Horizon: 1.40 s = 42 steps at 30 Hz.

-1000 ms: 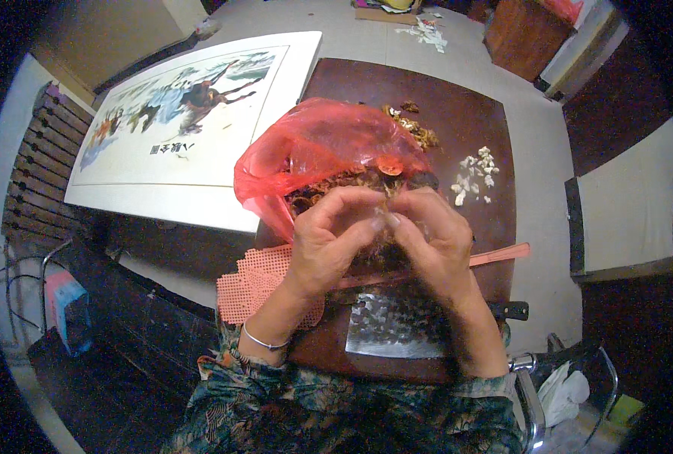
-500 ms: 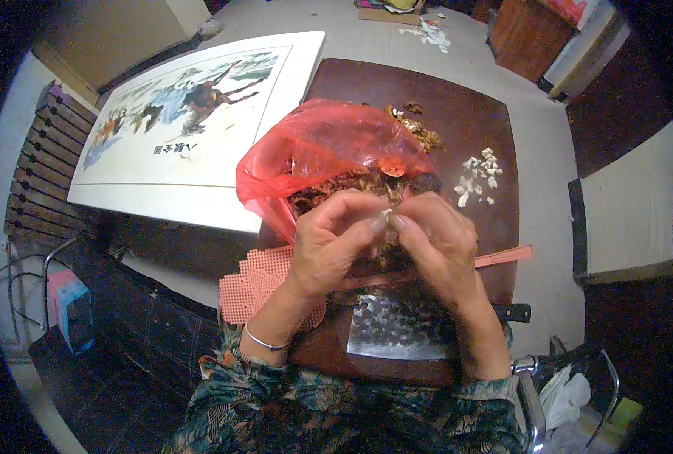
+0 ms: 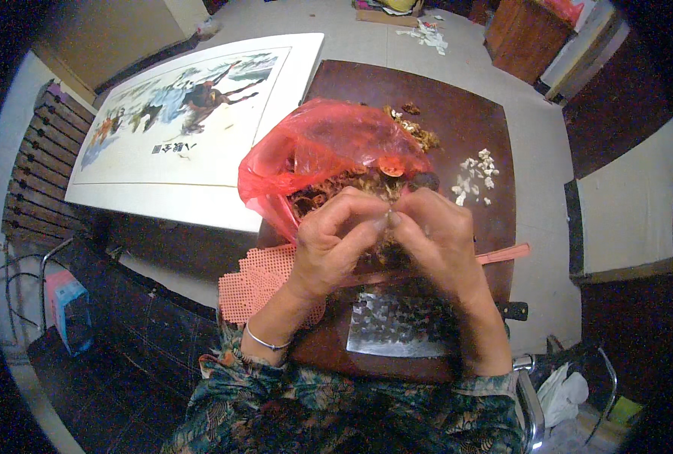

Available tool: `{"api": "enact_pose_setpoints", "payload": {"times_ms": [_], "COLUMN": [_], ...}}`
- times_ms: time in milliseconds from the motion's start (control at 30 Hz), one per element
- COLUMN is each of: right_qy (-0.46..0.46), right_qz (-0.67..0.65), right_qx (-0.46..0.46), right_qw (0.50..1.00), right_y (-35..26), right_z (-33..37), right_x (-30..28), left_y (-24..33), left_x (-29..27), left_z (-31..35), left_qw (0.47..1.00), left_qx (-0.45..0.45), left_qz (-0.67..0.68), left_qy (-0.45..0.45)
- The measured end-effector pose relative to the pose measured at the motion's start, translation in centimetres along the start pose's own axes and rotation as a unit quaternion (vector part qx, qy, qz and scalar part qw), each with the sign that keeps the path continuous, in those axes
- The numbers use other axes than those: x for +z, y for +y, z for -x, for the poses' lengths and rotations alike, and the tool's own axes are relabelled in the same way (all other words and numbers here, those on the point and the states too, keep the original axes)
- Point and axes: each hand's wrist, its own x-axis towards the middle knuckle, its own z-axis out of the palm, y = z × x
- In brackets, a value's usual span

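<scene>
My left hand (image 3: 335,238) and my right hand (image 3: 436,234) meet above the table, thumbs and forefingers pinched tip to tip. Whatever is between the fingertips is too small and covered to make out. Just beyond them, an open red plastic bag (image 3: 317,140) holds dark brown, dried, shredded-looking matter (image 3: 329,193), with an orange-red round piece (image 3: 391,166) on it. Small white pieces (image 3: 476,178) lie in a loose patch to the right. Brown scraps (image 3: 423,138) mixed with some white bits lie by the bag's far right side.
A cleaver (image 3: 401,325) with a black handle (image 3: 513,311) lies flat below my hands. A pink fly swatter (image 3: 257,284) stretches under my wrists, its handle (image 3: 503,254) rightward. A white board with a horse picture (image 3: 193,189) adjoins the dark brown table (image 3: 457,94) at left.
My fingertips have drawn closer together, and the pale bit that showed between them is now mostly covered. The bag, cleaver and white pieces keep their places on the table.
</scene>
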Motion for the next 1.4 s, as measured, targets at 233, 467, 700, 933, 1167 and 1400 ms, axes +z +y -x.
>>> {"api": "enact_pose_setpoints", "payload": {"times_ms": [233, 467, 700, 933, 1167, 1400], "right_qy": [-0.007, 0.010, 0.078, 0.085, 0.091, 0.089], "right_qz": [-0.078, -0.052, 0.141, 0.120, 0.103, 0.098], "right_qx": [0.055, 0.007, -0.100, -0.088, -0.081, -0.097], "right_qw": [0.995, 0.999, 0.982, 0.985, 0.987, 0.986], "right_y": [0.3, 0.5, 0.5, 1.0, 1.2, 1.1], "right_z": [-0.2, -0.2, 0.3, 0.4, 0.3, 0.4], "right_x": [0.5, 0.9, 1.7, 2.1, 1.8, 1.9], "left_y": [0.8, -0.5, -0.3, 0.2, 0.5, -0.1], "left_x": [0.1, -0.1, 0.5, 1.1, 1.0, 1.2], "left_z": [0.1, 0.0, 0.2, 0.5, 0.4, 0.3], "left_qw": [0.975, 0.998, 0.993, 0.996, 0.956, 0.931], "left_qx": [-0.163, 0.002, 0.050, -0.044, -0.215, -0.252], "left_qz": [0.140, -0.034, -0.094, -0.004, 0.176, 0.236], "left_qy": [0.064, 0.048, 0.050, 0.081, 0.098, 0.115]}}
